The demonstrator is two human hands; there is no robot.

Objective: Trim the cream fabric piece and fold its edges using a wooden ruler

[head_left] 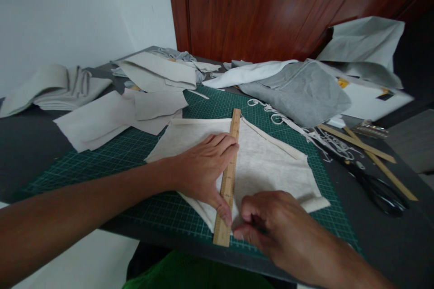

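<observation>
"Reddish-brown wood panelling (254, 13) and a white wall (68, 9) stand behind a dark table (30, 144). Where's the cloth?"

"Near the middle, spread on the green cutting mat (132, 153). It's off-white and slightly wrinkled, with narrow rolled folds along several edges, most plainly the far right one."

"And the wooden ruler (229, 180)?"

"It runs near to far across the cloth, its near end reaching past the cloth's near edge, close to the table's edge."

"What are the hands doing?"

"The left hand (210, 167) presses flat, fingers extended, fingertips and thumb on the ruler. The right hand (271, 226) is curled beside the ruler's near end; I can't tell whether its fingers pinch anything."

"Room to move?"

"Wide stretches of grid show on the left. On the right, only a narrow strip separates the cloth from black-handled scissors (364, 178)."
</observation>
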